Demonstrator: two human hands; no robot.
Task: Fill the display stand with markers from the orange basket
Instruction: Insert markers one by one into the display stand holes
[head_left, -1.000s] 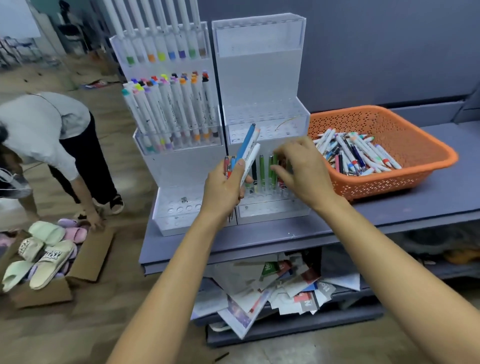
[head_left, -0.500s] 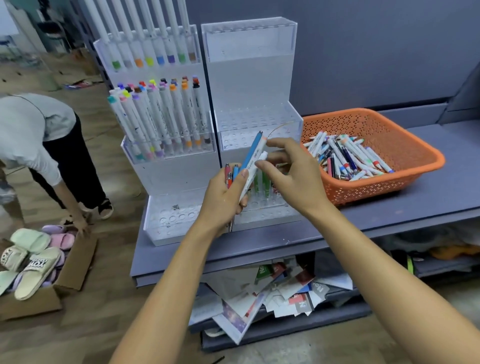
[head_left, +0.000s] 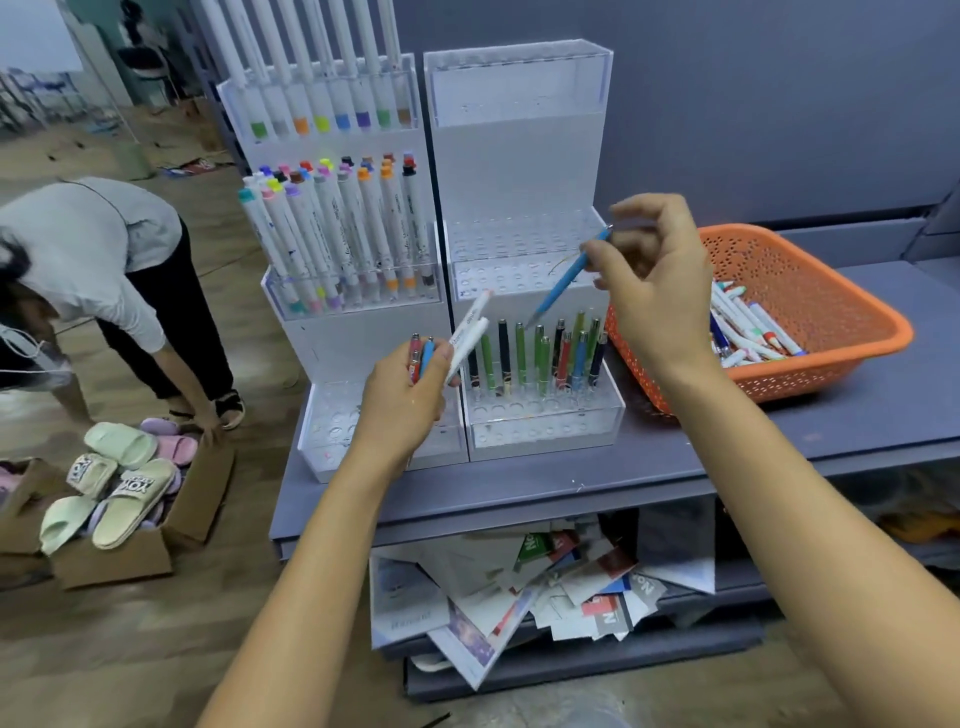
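right hand (head_left: 649, 291) now pinching blue pen (head_left: 566, 278) lifted from left hand's (head_left: 402, 395) bundle

An orange basket (head_left: 826, 291), pierced with small holes, sits right of the clear-and-white display stand (head_left: 519, 171). Green, black, red and blue pens (head_left: 521, 358) fill its lowest tier. A sky-blue pen (head_left: 563, 283), white markers (head_left: 470, 330), a grey bench (head_left: 857, 415).

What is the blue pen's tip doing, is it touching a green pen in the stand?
Cannot tell. In the head view, the blue pen pinched by the right hand ends beside the top of a green pen; no clear gap or contact.
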